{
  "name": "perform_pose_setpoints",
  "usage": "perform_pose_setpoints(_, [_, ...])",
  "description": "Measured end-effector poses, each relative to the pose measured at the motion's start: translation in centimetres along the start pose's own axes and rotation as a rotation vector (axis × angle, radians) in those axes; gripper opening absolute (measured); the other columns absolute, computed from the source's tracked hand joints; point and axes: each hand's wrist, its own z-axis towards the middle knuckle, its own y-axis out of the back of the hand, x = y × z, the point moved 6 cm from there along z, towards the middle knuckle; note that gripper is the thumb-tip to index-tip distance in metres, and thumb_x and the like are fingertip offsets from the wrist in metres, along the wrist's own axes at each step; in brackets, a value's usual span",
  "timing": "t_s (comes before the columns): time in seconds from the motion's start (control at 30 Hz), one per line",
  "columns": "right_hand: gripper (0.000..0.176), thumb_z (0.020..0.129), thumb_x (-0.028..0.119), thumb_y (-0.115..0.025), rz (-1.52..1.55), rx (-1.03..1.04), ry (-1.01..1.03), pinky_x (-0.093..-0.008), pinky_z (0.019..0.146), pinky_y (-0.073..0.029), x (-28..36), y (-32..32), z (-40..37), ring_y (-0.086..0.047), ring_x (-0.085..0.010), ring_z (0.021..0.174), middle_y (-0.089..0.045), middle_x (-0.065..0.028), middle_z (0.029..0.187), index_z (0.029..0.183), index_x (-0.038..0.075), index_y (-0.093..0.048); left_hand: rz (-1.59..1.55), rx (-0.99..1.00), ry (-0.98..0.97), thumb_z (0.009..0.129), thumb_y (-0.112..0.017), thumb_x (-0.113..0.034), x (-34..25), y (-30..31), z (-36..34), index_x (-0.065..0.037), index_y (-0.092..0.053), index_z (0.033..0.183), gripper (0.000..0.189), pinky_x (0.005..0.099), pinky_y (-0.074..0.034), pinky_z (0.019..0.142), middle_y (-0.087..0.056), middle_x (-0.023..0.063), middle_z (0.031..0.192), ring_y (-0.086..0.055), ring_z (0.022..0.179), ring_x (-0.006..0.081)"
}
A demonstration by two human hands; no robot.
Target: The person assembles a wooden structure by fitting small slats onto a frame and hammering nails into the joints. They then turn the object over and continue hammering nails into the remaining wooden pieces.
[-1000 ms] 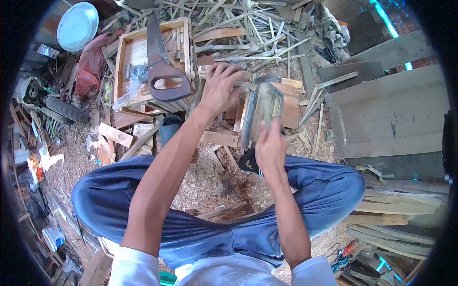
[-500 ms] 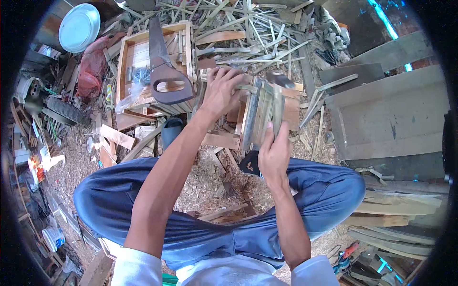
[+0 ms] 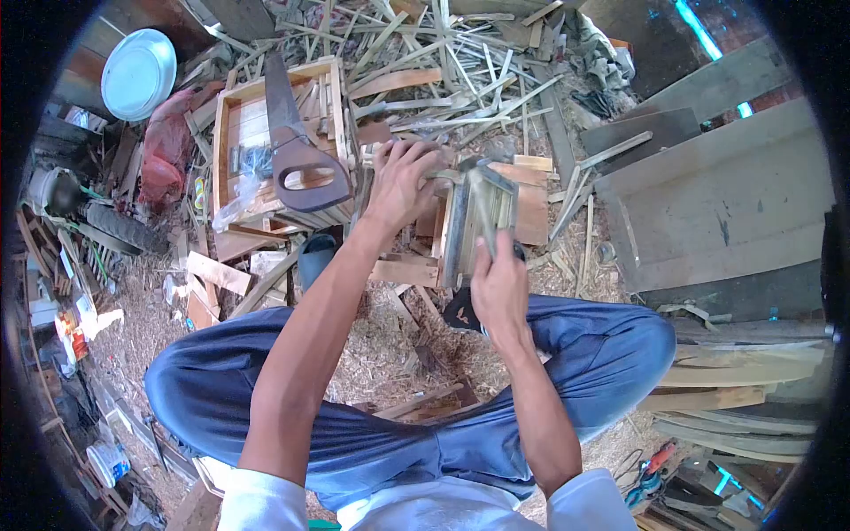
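In my right hand (image 3: 500, 288) is a hammer (image 3: 484, 208), its fingers wrapped round the pale handle. The dark hammer head is at the upper edge of a small wooden frame (image 3: 453, 234) made of narrow slats. My left hand (image 3: 405, 181) curls over a wooden strip (image 3: 447, 174) at the left of that frame, fingers pressed down on it. Flat brown boards (image 3: 531, 208) lie beneath and to the right of the work. Left of my left hand, a handsaw (image 3: 310, 181) with a dark handle rests across a wooden crate (image 3: 221, 142).
Thin wood offcuts (image 3: 478, 80) are heaped at the back. A large grey panel (image 3: 708, 203) leans on the right, above stacked curved planks (image 3: 744, 398). A red plastic bag (image 3: 166, 164) and a white lid (image 3: 139, 75) are at the left. Wood shavings cover the ground.
The hammer head has swung down and left, from beyond the frame's right corner to its upper edge. My left hand stays on the wood; the view has shifted slightly.
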Motion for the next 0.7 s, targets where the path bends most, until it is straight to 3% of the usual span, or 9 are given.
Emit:
perform_pose_setpoints(0.1, [0.016, 0.097, 0.015, -0.049, 0.115, -0.099, 0.046, -0.0526, 0.047, -0.046, -0.1, 0.4, -0.5, -0.062, -0.0468, 0.057, -0.059, -0.0261, 0.058, 0.1, 0.0, -0.044, -0.003, -0.004, 0.004, 0.072, -0.071, -0.01, 0.2, -0.2, -0.2, -0.016, -0.064, 0.112, 0.041, 0.0507, -0.028, 0.107, -0.06, 0.0022, 0.121, -0.049, 0.119, 0.0252])
perform_pose_setpoints(0.17, [0.016, 0.097, 0.016, -0.05, -0.018, 0.06, -0.041, -0.0531, 0.046, -0.044, -2.1, -1.7, -0.3, -0.061, -0.0467, 0.056, -0.058, -0.0255, 0.058, 0.099, 0.001, -0.043, -0.01, -0.001, 0.014, 0.072, -0.071, -0.01, -0.2, 0.1, -0.2, -0.015, -0.064, 0.111, 0.04, 0.0505, -0.028, 0.107, -0.06, 0.0025, 0.121, -0.049, 0.119, 0.0254])
perform_pose_setpoints(0.43, [0.017, 0.097, 0.016, -0.049, 0.147, 0.002, -0.054, -0.0547, 0.047, -0.045, -1.2, -0.8, -0.1, -0.062, -0.0481, 0.059, -0.058, -0.0277, 0.059, 0.103, 0.001, -0.043, -0.046, 0.008, 0.009, 0.072, -0.073, -0.01, 0.2, -0.1, 0.0, -0.013, -0.064, 0.109, 0.038, 0.0507, -0.027, 0.106, -0.059, 0.0035, 0.12, -0.049, 0.118, 0.0262])
perform_pose_setpoints(0.57, [0.017, 0.096, 0.015, -0.049, -0.002, 0.067, -0.073, -0.0555, 0.048, -0.045, -0.4, -0.2, -0.2, -0.061, -0.0485, 0.06, -0.058, -0.0277, 0.059, 0.103, 0.001, -0.042, -0.025, 0.041, 0.023, 0.072, -0.073, -0.009, 0.3, 0.0, -0.1, -0.013, -0.064, 0.109, 0.039, 0.0505, -0.027, 0.106, -0.059, 0.0035, 0.121, -0.049, 0.118, 0.0269])
perform_pose_setpoints(0.63, [0.017, 0.097, 0.015, -0.048, 0.167, -0.151, 0.08, -0.0557, 0.049, -0.045, 1.0, 1.1, -0.6, -0.061, -0.0489, 0.06, -0.058, -0.0278, 0.06, 0.105, 0.001, -0.043, -0.062, 0.011, 0.008, 0.072, -0.073, -0.008, 0.6, -0.3, -0.2, -0.013, -0.063, 0.109, 0.039, 0.0505, -0.028, 0.106, -0.059, 0.0034, 0.121, -0.049, 0.117, 0.0274])
perform_pose_setpoints(0.67, [0.017, 0.097, 0.015, -0.048, 0.167, -0.152, 0.078, -0.0557, 0.049, -0.045, 0.3, 0.7, -0.8, -0.061, -0.0489, 0.06, -0.058, -0.0278, 0.06, 0.105, 0.001, -0.043, -0.062, 0.012, 0.008, 0.072, -0.073, -0.008, 0.6, -0.4, -0.4, -0.013, -0.063, 0.109, 0.039, 0.0505, -0.028, 0.106, -0.059, 0.0034, 0.121, -0.049, 0.117, 0.0274])
perform_pose_setpoints(0.7, [0.017, 0.097, 0.015, -0.048, 0.066, -0.026, 0.021, -0.0556, 0.049, -0.045, -0.4, -0.6, -0.4, -0.061, -0.0487, 0.06, -0.058, -0.0278, 0.06, 0.104, 0.002, -0.043, -0.064, 0.024, 0.009, 0.072, -0.072, -0.007, 0.6, -0.4, -0.3, -0.013, -0.063, 0.109, 0.039, 0.0504, -0.028, 0.106, -0.059, 0.0038, 0.122, -0.049, 0.118, 0.0275])
